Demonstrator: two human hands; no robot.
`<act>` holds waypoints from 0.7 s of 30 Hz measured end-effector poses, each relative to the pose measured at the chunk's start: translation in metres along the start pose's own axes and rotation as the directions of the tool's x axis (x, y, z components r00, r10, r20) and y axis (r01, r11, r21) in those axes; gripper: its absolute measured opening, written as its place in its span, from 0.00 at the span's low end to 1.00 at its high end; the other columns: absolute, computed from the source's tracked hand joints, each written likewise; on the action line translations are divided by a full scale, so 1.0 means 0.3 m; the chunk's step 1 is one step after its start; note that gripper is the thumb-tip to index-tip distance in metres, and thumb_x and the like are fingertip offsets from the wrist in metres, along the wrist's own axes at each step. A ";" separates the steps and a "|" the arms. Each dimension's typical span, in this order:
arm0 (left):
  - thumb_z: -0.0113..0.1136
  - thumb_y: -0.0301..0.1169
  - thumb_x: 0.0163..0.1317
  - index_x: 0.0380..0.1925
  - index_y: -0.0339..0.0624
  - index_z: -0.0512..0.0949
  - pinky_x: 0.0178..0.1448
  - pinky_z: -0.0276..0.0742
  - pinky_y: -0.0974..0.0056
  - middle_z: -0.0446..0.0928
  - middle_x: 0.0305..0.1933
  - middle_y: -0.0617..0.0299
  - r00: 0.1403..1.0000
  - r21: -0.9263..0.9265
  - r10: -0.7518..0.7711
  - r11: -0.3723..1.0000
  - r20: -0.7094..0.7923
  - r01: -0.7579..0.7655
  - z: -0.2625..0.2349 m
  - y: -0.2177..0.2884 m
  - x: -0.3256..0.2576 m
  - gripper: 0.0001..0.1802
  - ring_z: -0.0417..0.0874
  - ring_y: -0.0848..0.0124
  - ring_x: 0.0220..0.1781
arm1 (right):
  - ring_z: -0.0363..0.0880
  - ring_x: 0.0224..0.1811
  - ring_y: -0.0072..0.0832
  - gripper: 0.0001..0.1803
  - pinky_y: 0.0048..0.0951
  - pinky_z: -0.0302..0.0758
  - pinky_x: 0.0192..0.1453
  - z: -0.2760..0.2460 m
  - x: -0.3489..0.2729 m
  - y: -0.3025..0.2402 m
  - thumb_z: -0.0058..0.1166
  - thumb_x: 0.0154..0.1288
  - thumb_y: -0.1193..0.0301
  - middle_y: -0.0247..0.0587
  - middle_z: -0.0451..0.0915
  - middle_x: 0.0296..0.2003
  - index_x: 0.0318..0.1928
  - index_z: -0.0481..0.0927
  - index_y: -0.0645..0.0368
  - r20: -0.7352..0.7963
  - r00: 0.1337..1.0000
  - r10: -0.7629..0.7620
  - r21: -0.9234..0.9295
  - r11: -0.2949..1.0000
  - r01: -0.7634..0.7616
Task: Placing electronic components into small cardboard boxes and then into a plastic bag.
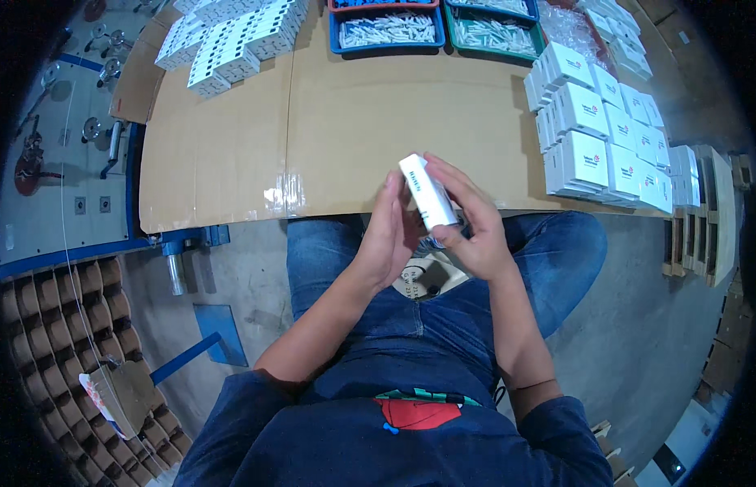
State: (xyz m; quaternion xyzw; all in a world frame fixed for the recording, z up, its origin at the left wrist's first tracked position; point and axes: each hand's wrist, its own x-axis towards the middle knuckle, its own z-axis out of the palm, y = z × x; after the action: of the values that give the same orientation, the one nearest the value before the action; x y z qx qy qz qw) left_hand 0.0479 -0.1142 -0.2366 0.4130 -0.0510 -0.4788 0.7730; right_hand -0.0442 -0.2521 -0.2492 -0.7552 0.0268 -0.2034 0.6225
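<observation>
A small white box [427, 192] with dark print on its narrow side is held up near the table's front edge, slightly tilted. My right hand [475, 231] grips it from the right, thumb at the lower end and fingers along the far side. Just left of the box, my left hand [384, 235] has its fingers stretched out and its palm turned toward it. Whether the left fingers touch the box cannot be made out.
Cardboard [224, 154] covers the table. White boxes [589, 158] are stacked at the right, and white pieces with dark holes [248, 40] at the back left. Trays of small white parts, one blue [337, 49] and one green [508, 55], stand at the back. Blue-framed equipment [65, 203] is at left.
</observation>
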 end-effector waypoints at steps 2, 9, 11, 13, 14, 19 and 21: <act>0.35 0.58 0.78 0.69 0.46 0.63 0.65 0.78 0.51 0.74 0.62 0.55 0.992 -0.168 -0.128 0.978 -0.014 0.124 0.005 -0.002 0.002 0.33 0.79 0.60 0.62 | 0.66 0.75 0.46 0.38 0.45 0.65 0.75 0.019 0.002 0.002 0.70 0.60 0.57 0.52 0.68 0.71 0.68 0.75 0.59 0.023 0.999 -0.047 -0.141 0.989 0.050; 0.49 0.45 0.73 0.67 0.42 0.66 0.69 0.73 0.38 0.74 0.64 0.50 0.959 -0.354 -0.258 0.892 0.117 0.283 -0.059 0.047 -0.008 0.28 0.76 0.53 0.66 | 0.67 0.73 0.44 0.39 0.48 0.61 0.74 0.019 0.013 -0.031 0.73 0.50 0.54 0.44 0.72 0.70 0.64 0.80 0.52 0.075 0.989 -0.127 -0.534 0.833 0.147; 0.50 0.44 0.71 0.68 0.41 0.66 0.70 0.70 0.37 0.73 0.66 0.49 0.946 -0.364 -0.272 0.875 0.176 0.319 -0.098 0.062 -0.004 0.30 0.73 0.52 0.68 | 0.68 0.72 0.43 0.38 0.45 0.65 0.71 0.000 0.014 -0.036 0.72 0.51 0.56 0.43 0.71 0.70 0.64 0.80 0.50 0.110 0.982 -0.154 -0.500 0.845 0.188; 0.45 0.48 0.74 0.67 0.41 0.66 0.67 0.73 0.45 0.73 0.65 0.49 0.929 -0.484 -0.265 0.797 0.260 0.362 -0.135 0.062 -0.001 0.30 0.76 0.54 0.65 | 0.72 0.69 0.40 0.35 0.40 0.68 0.66 -0.001 0.007 -0.002 0.71 0.51 0.59 0.41 0.75 0.67 0.62 0.82 0.50 0.094 0.976 -0.196 -0.465 0.859 0.217; 0.42 0.55 0.76 0.67 0.43 0.67 0.67 0.72 0.49 0.72 0.66 0.51 0.941 -0.435 -0.224 0.842 0.255 0.319 -0.105 0.079 -0.003 0.32 0.75 0.56 0.66 | 0.76 0.64 0.37 0.32 0.39 0.69 0.64 -0.005 0.005 0.009 0.70 0.50 0.61 0.39 0.79 0.62 0.60 0.83 0.50 0.087 0.973 -0.215 -0.516 0.825 0.228; 0.35 0.60 0.77 0.66 0.46 0.67 0.68 0.71 0.55 0.69 0.66 0.54 0.991 -0.318 -0.134 0.940 -0.014 0.123 -0.038 -0.012 -0.029 0.34 0.73 0.63 0.66 | 0.81 0.48 0.32 0.25 0.37 0.71 0.57 0.010 0.005 -0.002 0.70 0.51 0.64 0.33 0.84 0.47 0.52 0.87 0.52 -0.001 0.980 -0.199 -0.576 0.801 0.162; 0.35 0.57 0.79 0.65 0.46 0.68 0.67 0.71 0.58 0.72 0.63 0.54 0.969 -0.116 -0.042 0.993 -0.243 0.014 -0.003 -0.038 -0.037 0.31 0.74 0.66 0.64 | 0.79 0.44 0.31 0.22 0.36 0.70 0.55 0.025 0.002 -0.003 0.70 0.52 0.61 0.33 0.83 0.44 0.49 0.87 0.52 0.007 0.977 -0.214 -0.571 0.801 0.180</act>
State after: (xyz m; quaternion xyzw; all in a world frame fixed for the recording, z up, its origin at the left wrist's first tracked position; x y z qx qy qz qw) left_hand 0.0343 -0.1073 -0.2415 0.4251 0.0776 -0.4371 0.7888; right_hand -0.0414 -0.2450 -0.2494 -0.8988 0.0256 -0.2712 0.3436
